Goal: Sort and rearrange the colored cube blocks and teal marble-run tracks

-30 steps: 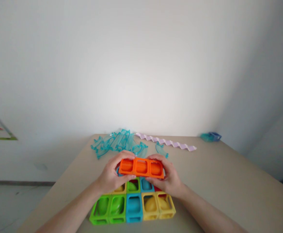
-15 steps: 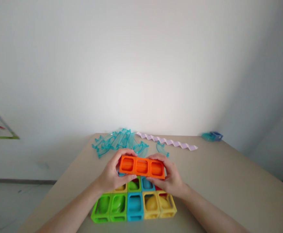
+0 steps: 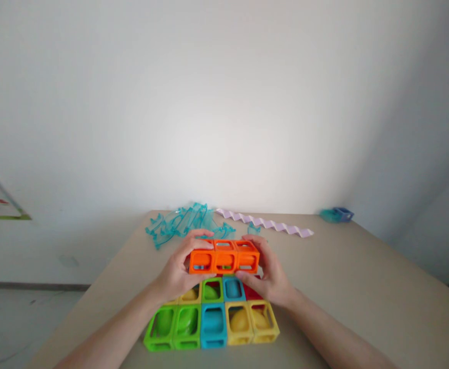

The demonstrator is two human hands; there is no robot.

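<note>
Between my two hands I hold a row of three joined orange cube blocks (image 3: 225,259), hollow with open windows. My left hand (image 3: 180,266) grips its left end, thumb below and fingers over the top. At the right end my right hand (image 3: 268,269) is closed round it in the same way. Under and in front of the orange row lies a flat layout of joined cube blocks (image 3: 213,323) in green, blue, yellow and red, with rounded shapes inside several. The orange row hides its back part.
Behind my hands lies a heap of translucent teal curved pieces (image 3: 188,223), with one more teal piece (image 3: 253,229) to its right. A lilac-and-white zigzag strip (image 3: 265,223) lies near the wall. A dark blue block (image 3: 343,214) sits at the table's (image 3: 343,277) back right corner.
My hands have tipped the orange row, so its top windows now show as well as its front. It sits slightly higher, covering more of the lone teal piece.
</note>
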